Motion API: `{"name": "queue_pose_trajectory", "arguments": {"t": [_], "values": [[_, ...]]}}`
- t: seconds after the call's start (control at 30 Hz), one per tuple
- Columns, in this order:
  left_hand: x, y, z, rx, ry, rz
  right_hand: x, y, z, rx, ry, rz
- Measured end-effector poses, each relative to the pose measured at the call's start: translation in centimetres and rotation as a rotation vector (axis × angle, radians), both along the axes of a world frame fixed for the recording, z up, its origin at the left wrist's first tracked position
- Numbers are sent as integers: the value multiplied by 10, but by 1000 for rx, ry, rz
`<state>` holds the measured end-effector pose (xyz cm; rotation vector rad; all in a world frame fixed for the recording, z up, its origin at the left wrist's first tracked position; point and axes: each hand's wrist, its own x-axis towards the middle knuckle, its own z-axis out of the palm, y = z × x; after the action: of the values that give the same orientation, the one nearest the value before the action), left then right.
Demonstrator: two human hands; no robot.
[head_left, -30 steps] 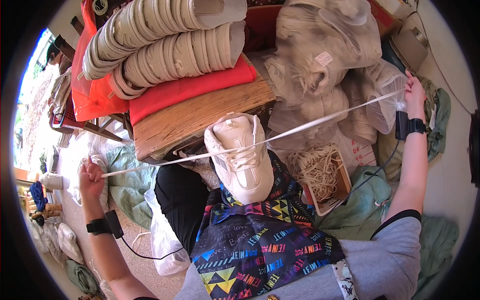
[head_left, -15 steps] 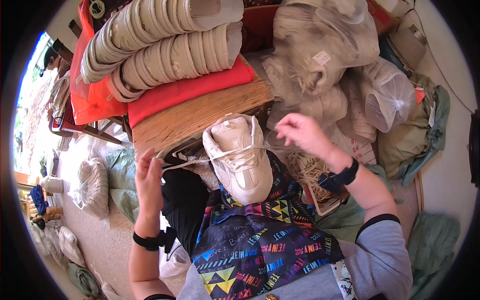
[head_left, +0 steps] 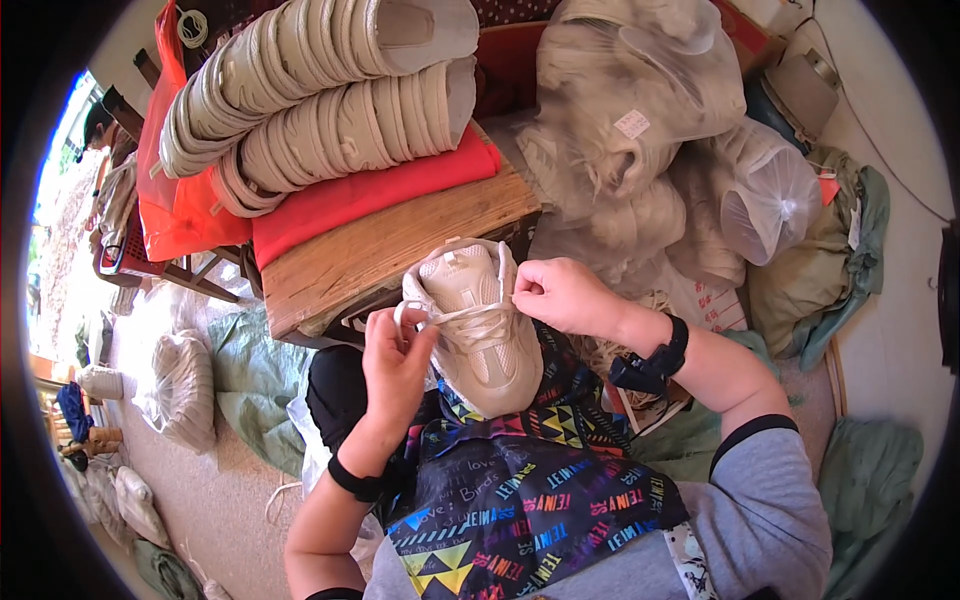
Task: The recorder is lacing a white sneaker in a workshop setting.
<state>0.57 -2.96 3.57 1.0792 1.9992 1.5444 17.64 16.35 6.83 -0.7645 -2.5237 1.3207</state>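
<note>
While the beige sneaker point(head_left: 478, 325) rests toe-down on the person's patterned lap, just in front of the wooden surface point(head_left: 390, 240), both hands work its white lace point(head_left: 455, 316). Left hand point(head_left: 395, 365), fingers curled closed, pinches one lace end beside the eyelets; right hand point(head_left: 560, 295), likewise closed, grips the other end at the tongue. Good practice, as judged here: keep both ends equally taut and the shoe braced. Stacked soles point(head_left: 320, 90) and bagged shoes point(head_left: 640, 150) lie beyond.
</note>
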Motion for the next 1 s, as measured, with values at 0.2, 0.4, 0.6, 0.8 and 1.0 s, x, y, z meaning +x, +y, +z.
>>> {"name": "queue_pose_trajectory", "arguments": {"t": [0.2,0.4,0.6,0.8,1.0], "values": [[7,8,11,12,247,-89,-14,-12,17,465,-107,92],[-4,5,23,-96,-286,-77,-18,-22,27,986,-93,339],[0,3,50,-200,751,-236,-19,-21,29,1048,-227,472],[3,1,26,-173,332,-159,-21,-2,45,1135,-127,596],[7,13,44,-214,2,-115,-28,26,45,757,-19,655]]}}
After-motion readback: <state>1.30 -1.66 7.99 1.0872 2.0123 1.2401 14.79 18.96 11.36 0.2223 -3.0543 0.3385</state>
